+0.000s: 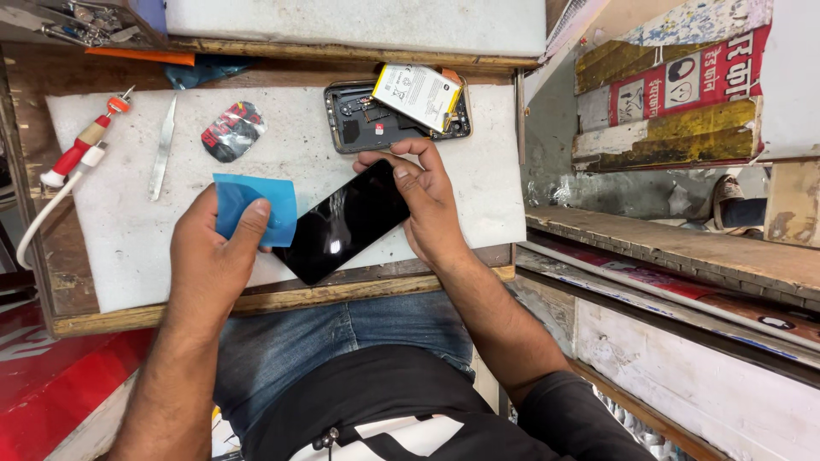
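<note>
1. The left hand (209, 256) has its grip closed on a blue cloth (256, 207), pinched at the black screen panel's (344, 224) 9 o'clock end.
2. The right hand (427, 205) grips the panel's 2 o'clock end, holding it tilted over the white mat (128, 222) on the bench (282, 294).
3. At 12 o'clock from the panel lies an opened phone body (354, 124) with a yellow-edged battery (417, 94) on it.
4. At 10 o'clock lie metal tweezers (163, 149) and a red-handled screwdriver (85, 141).

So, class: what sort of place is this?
Probably a small phone-repair bench: an opened black phone body with its white flat battery lifted, a red-handled screwdriver, and steel tweezers on a white foam mat.
</note>
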Available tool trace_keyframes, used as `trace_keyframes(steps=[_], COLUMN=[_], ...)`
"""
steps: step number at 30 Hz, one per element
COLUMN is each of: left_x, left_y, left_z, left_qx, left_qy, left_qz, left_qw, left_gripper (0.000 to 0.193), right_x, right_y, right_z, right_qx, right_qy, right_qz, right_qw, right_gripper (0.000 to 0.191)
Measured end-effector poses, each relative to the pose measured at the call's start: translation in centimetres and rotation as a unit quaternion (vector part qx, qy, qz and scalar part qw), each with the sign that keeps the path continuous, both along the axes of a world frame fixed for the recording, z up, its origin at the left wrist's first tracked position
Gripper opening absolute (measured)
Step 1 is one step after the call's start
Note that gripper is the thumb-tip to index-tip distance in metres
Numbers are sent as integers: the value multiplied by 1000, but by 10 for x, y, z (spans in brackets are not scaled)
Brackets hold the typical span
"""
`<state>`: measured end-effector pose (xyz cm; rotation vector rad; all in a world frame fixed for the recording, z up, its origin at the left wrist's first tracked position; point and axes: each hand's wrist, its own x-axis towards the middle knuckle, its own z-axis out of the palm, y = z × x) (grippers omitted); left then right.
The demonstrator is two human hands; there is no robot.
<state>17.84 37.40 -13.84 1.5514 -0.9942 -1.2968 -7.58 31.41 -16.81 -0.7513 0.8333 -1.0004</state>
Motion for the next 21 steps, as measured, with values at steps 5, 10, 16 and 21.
trace_keyframes(steps=[5, 10, 16, 21], left_x=[3, 5, 7, 5], left_y=[-1, 0, 8, 4], left_z=[2, -5, -13, -7], left_qx=[54, 38, 5, -6], left_qy=[119, 138, 131, 80], left_qz=[36, 37, 60, 67], left_qw=[991, 989, 990, 994], left_gripper=[23, 21, 18, 29], right_x=[-8, -8, -8, -5], right_y=[1, -1, 0, -9], right_z=[6, 8, 18, 13], right_qx=[-75, -109, -49, -62], right_qy=[119, 174, 123, 118], right_qz=[25, 37, -5, 5], right_qw=[990, 978, 991, 991], right_gripper=[19, 27, 32, 28])
